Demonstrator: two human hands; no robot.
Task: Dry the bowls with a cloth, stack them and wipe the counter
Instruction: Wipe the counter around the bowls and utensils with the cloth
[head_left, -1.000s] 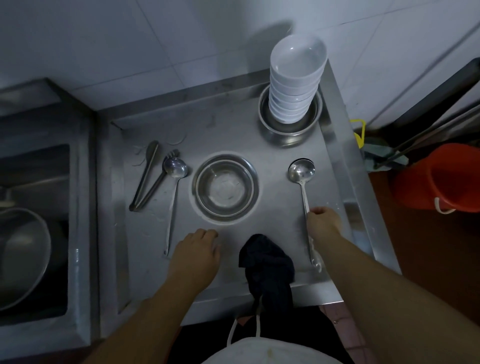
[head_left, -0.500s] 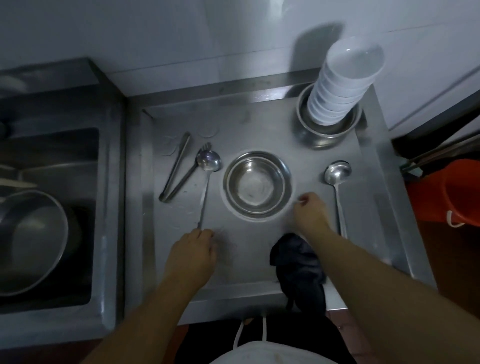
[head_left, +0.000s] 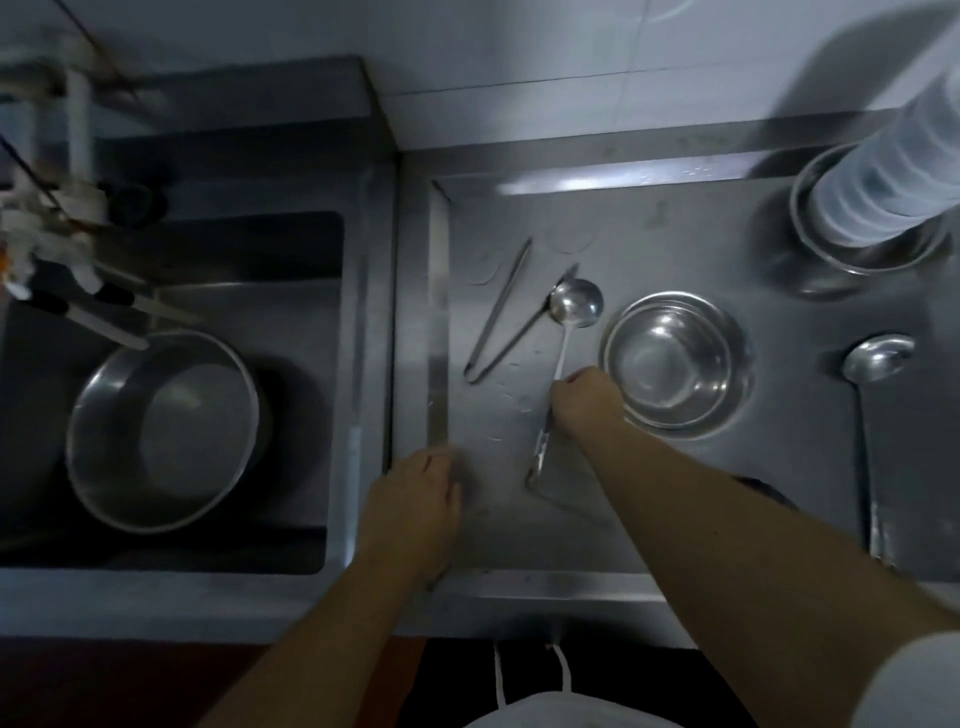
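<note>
One ladle (head_left: 575, 310), bowl end pointing away, gripped mid-handle by the right hand (head_left: 584, 400).

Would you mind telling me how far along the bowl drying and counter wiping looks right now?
Done: white bowls stand stacked in a metal bowl at the back right. In hand: the right hand has its grip on a ladle, while the left hand rests on the counter. Left: the steel bowls sit mid-counter, droplets show beside the tongs, and the cloth is mostly hidden, so wiping seems pending.
</note>
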